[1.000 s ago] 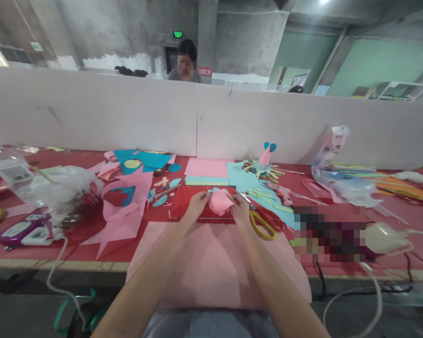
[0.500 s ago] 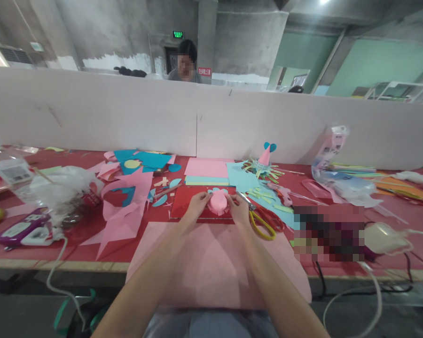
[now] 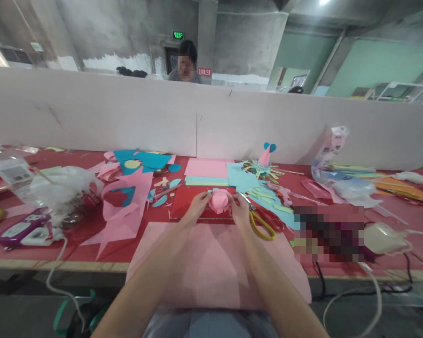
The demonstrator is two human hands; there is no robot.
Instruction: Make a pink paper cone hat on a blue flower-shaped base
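Note:
Between my hands is a pink paper flower (image 3: 219, 202) with rounded, cupped petals; bits of light blue paper show behind its upper edge. My left hand (image 3: 199, 205) pinches it at the left side. At the right side the fingers of my right hand (image 3: 238, 206) are closed on its edge. The flower is held over a red board (image 3: 183, 203) lying on the table. Scissors with yellow handles (image 3: 262, 224) rest just right of my right hand. A large pink sheet (image 3: 218, 263) lies under my forearms.
Cut pink paper (image 3: 127, 220) and blue sheets (image 3: 151, 161) spread to the left, near a plastic bag (image 3: 66, 188). A pink paper cone with fringe (image 3: 265, 159) stands at the back. Right are a glue gun (image 3: 285, 195) and a white charger-like block (image 3: 386, 238). A white partition (image 3: 127, 112) stands behind.
The pink flower has turned and tilted slightly between my fingers, so its petals show differently. Both hands stay almost in place; the things around them have not moved.

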